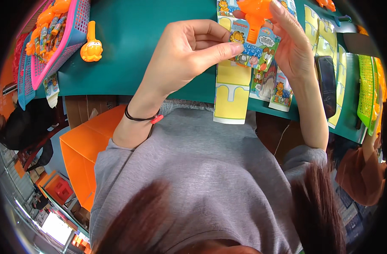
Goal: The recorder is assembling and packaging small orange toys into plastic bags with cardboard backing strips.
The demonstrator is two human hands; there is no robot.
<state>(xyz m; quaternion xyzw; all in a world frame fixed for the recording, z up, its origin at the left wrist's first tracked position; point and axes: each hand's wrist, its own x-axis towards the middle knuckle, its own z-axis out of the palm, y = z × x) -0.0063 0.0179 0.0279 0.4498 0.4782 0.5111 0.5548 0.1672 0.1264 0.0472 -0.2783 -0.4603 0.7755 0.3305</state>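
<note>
My left hand [193, 53] is closed, its thumb and fingers pinching the left edge of a printed cartoon sticker [263, 51]. An orange plastic toy [255, 29] with a ridged handle is gripped in my right hand [293, 44], near the far edge of the view. The toy's handle lies over the upper middle of the sticker; whether the two are stuck together I cannot tell. Beneath my hands runs a yellow backing strip [231, 101] with notched outlines, hanging over the table's near edge. More printed stickers [281, 91] lie below my right hand.
On the green table [130, 38], an orange cat-head toy [91, 44] lies beside a pink-and-blue basket [60, 55] of filled orange toys. To the right are a dark phone [326, 84], more yellow backing strips [329, 42] and a green basket [366, 89]. Another person's sleeve [360, 178] shows at right.
</note>
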